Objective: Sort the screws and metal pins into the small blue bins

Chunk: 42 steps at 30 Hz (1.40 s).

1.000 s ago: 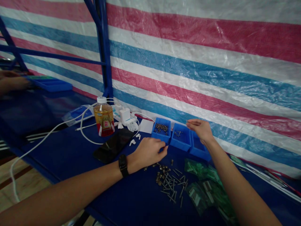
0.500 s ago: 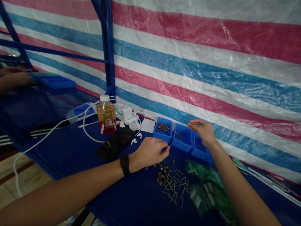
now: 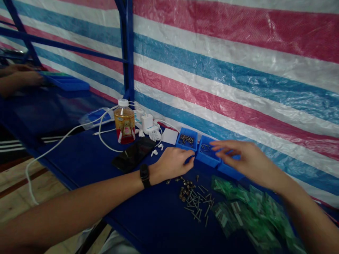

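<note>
My left hand (image 3: 176, 163), with a black band on its wrist, is just in front of the left blue bin (image 3: 187, 138), thumb and forefinger curled close together; whatever lies between them is too small to name. My right hand (image 3: 238, 157) hovers over the middle and right bins, its fingers apart and nothing visible in them. Small dark metal parts fill part of the left bin, and a few screws lie in the middle bin (image 3: 208, 160). Below my hands, loose screws (image 3: 196, 203) and round-headed parts (image 3: 185, 190) are piled on the blue table (image 3: 159, 225).
Green plastic bags (image 3: 251, 204) lie at the right. A drink bottle (image 3: 125, 123), a black phone (image 3: 134, 154), white earbuds, chargers and cables stand or lie at the left. Another person's hands (image 3: 23, 77) are by a blue tray (image 3: 69, 83) at far left.
My right hand has come nearer and lower over the bins, and its fingers have spread. My left hand has barely moved. The view has shifted slightly.
</note>
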Motion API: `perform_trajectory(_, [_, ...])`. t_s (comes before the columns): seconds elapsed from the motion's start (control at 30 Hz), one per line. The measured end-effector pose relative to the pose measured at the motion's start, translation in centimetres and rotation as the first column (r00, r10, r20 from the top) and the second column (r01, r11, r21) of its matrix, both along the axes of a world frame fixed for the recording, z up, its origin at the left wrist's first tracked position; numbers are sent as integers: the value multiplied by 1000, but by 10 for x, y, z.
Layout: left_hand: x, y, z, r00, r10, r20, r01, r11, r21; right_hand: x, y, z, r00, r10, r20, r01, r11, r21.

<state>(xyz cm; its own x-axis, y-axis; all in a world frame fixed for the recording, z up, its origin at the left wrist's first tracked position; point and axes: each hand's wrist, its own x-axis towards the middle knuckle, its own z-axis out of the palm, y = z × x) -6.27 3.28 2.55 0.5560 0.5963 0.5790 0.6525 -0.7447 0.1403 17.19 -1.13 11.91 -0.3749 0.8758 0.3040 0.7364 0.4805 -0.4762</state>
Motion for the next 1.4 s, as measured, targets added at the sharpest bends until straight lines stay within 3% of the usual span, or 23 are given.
perform_trajectory(0.07, [0, -1, 1, 1000, -3, -6, 3, 1000, 2, -4, -32, -18, 958, 155, 240, -132, 985, -112])
perform_trajectory(0.17, [1, -2, 1, 1000, -27, -7, 27, 1000, 8, -3, -63, -56, 904, 155, 399, -103, 983, -149])
perform_trajectory(0.27, [2, 0, -2, 999, -39, -10, 39, 999, 12, -1, -67, -82, 901, 124, 416, -72, 988, -138])
perform_trajectory(0.53, [2, 2, -4, 1000, -20, -17, 21, 1000, 15, -10, -39, -92, 929, 82, 361, -57, 995, -80])
perform_trajectory(0.73, [2, 4, -8, 999, -29, -27, 30, 999, 39, -12, -34, -104, 992, -52, 114, 66, 990, -127])
perform_trajectory(0.87, [1, 3, -7, 987, -150, -61, 151, 988, 12, -10, -31, -100, 964, -191, -183, 140, 955, -261])
perform_trajectory(1.07, [1, -3, -1, 941, -331, -70, 329, 944, -29, -12, -31, -79, 751, -346, -562, 92, 898, -429])
perform_trajectory(1.23, [1, 0, -3, 931, -363, -36, 360, 931, -65, -8, -10, -59, 540, -443, -716, 210, 894, -395])
perform_trajectory(1.3, [1, 2, -5, 933, -358, -37, 354, 932, -79, -4, 6, -49, 529, -433, -730, 273, 901, -337])
perform_trajectory(1.4, [1, 3, -6, 937, -347, -31, 344, 935, -86, 5, 33, -38, 574, -393, -718, 355, 910, -215])
